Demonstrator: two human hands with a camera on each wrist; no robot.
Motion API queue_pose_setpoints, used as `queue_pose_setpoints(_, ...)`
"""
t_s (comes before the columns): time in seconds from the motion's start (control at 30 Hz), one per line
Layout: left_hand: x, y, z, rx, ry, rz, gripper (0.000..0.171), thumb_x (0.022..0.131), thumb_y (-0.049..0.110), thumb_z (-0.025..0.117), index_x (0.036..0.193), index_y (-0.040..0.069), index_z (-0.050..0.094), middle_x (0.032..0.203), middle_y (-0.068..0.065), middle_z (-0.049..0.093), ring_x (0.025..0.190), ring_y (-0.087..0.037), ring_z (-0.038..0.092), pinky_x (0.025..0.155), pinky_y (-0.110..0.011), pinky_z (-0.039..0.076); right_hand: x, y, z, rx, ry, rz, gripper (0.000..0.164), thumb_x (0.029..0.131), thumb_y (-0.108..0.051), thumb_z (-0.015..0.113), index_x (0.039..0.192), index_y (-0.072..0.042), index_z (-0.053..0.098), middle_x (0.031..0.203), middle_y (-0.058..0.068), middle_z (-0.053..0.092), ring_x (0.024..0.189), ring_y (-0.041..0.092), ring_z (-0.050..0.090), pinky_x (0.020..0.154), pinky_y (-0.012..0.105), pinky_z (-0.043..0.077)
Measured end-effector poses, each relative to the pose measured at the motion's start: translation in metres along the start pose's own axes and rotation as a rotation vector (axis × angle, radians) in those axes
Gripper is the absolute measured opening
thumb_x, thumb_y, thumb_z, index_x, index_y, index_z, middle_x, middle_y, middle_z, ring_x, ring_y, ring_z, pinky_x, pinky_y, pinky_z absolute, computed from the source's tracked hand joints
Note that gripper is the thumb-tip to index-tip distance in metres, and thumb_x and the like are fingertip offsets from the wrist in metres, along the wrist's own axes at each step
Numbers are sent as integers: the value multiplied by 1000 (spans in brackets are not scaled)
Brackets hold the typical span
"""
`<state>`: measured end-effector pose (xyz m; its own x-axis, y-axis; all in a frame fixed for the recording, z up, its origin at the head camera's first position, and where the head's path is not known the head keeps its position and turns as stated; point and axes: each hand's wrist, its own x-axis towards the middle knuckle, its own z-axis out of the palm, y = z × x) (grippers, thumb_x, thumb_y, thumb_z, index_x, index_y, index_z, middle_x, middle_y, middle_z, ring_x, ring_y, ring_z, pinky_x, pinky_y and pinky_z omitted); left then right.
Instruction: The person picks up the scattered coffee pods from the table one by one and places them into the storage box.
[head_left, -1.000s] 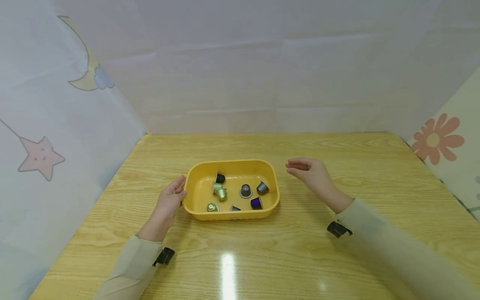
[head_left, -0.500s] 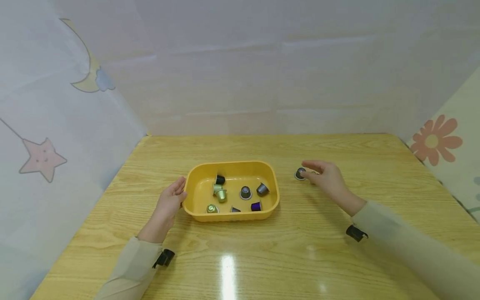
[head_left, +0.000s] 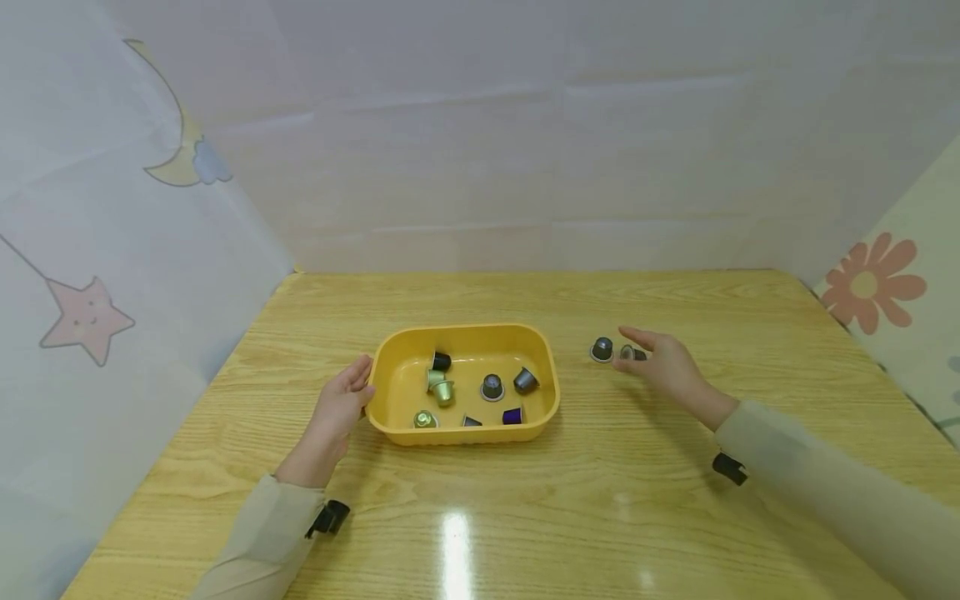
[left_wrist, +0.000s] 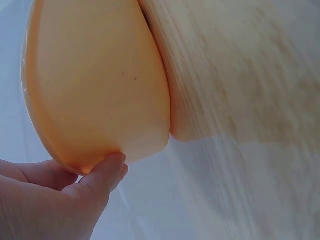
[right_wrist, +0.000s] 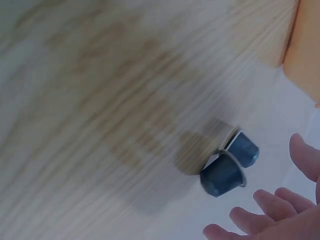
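Observation:
My left hand (head_left: pixel 339 404) grips the left end of a yellow plastic tub (head_left: pixel 465 435), thumb on the outer wall (left_wrist: pixel 100 100) and fingers at the rim. Several coffee capsules lie inside: a black one (head_left: pixel 441 361), light green ones (head_left: pixel 443 392), dark grey ones (head_left: pixel 492 387) and a purple one (head_left: pixel 513 415). To the right of the tub, my right hand (head_left: pixel 671 371) is held with thumb and fingers apart around a dark capsule (head_left: pixel 639 355) lying on its side. Beside that one, another dark capsule (head_left: pixel 602 350) stands rim down. In the right wrist view, fingers (right_wrist: pixel 270 207) stay apart from both capsules (right_wrist: pixel 222 175).
The wooden table (head_left: pixel 525 517) extends around the tub, with a pale cloth wall (head_left: pixel 480 167) along its back edge. Printed side walls stand left and right, one with a star (head_left: pixel 86 321) and one with a flower (head_left: pixel 870 283).
My right hand has moved right, away from the tub, and its thumb and fingers have spread apart. Two dark capsules on the table now show where the hand was. The left hand keeps its grip.

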<state>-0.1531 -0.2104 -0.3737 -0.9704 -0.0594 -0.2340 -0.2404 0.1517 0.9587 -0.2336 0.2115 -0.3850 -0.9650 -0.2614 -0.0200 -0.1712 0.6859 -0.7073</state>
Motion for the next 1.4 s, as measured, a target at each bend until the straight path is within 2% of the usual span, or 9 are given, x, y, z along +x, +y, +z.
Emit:
queue_pose_setpoints(0.2, 1, 0, 0, -7, -1, -1, 56, 103, -3, 34, 154, -1, 11, 160, -17, 12, 146, -30, 15, 114, -44, 25, 7, 11, -1, -18, -52, 31, 73, 92, -18, 69, 149, 5, 30, 150, 32, 27, 136, 53, 23, 105, 64, 28)
queue_pose_setpoints(0.33, 2, 0, 0, -15, 6, -7, 56, 103, -4, 34, 154, -2, 11, 160, -17, 13, 146, -30, 16, 114, -44, 26, 11, 17, -1, -24, -74, 21, 73, 92, -15, 68, 149, 6, 28, 150, 31, 26, 136, 52, 24, 104, 62, 32)
queue_pose_setpoints(0.47, 1, 0, 1, -18, 10, -12, 56, 103, -4, 34, 154, -1, 11, 160, -17, 13, 146, -30, 16, 114, -44, 26, 15, 18, -2, -75, -83, 3, 72, 90, -12, 71, 147, 8, 31, 147, 34, 29, 132, 51, 33, 94, 55, 40)
queue_pose_setpoints(0.57, 1, 1, 1, -15, 9, -9, 56, 103, -3, 34, 154, -1, 12, 160, -17, 13, 146, -30, 16, 113, -45, 27, 17, 19, -2, -121, -85, -6, 72, 88, -11, 73, 145, 9, 35, 145, 36, 33, 115, 44, 47, 84, 49, 41)
queue_pose_setpoints(0.6, 1, 1, 1, -13, 9, -9, 56, 103, -3, 34, 155, -1, 12, 160, -17, 14, 146, -30, 16, 113, -45, 28, 18, 20, -2, -133, -86, -8, 71, 87, -11, 73, 145, 10, 36, 144, 36, 34, 108, 42, 49, 84, 48, 41)
queue_pose_setpoints(0.7, 1, 1, 1, -8, 6, -2, 56, 104, -3, 34, 154, -1, 12, 159, -17, 13, 145, -31, 16, 112, -46, 28, 19, 21, -2, -153, -88, -9, 69, 87, -11, 74, 143, 10, 39, 143, 36, 36, 100, 38, 49, 81, 47, 40)
queue_pose_setpoints(0.9, 2, 0, 0, -8, 6, 0, 55, 103, -4, 33, 154, -2, 12, 160, -17, 13, 146, -30, 16, 113, -45, 28, 22, 24, 0, -178, -76, -20, 63, 86, -10, 74, 138, 11, 45, 138, 36, 43, 118, 46, 48, 95, 58, 42)
queue_pose_setpoints(1.17, 0, -1, 0, -4, 0, 4, 56, 104, -3, 34, 154, -1, 11, 160, -17, 13, 146, -30, 16, 113, -45, 27, 21, 24, -3, -188, -67, -29, 55, 87, -9, 73, 133, 13, 51, 133, 34, 50, 121, 49, 47, 98, 59, 41)
queue_pose_setpoints(1.4, 0, -1, 0, -2, -1, 3, 55, 104, -2, 33, 155, 0, 12, 160, -17, 13, 146, -30, 16, 113, -45, 27, 16, 19, -7, -170, -84, -15, 59, 87, -15, 75, 133, 12, 51, 133, 33, 49, 122, 51, 45, 94, 58, 43)
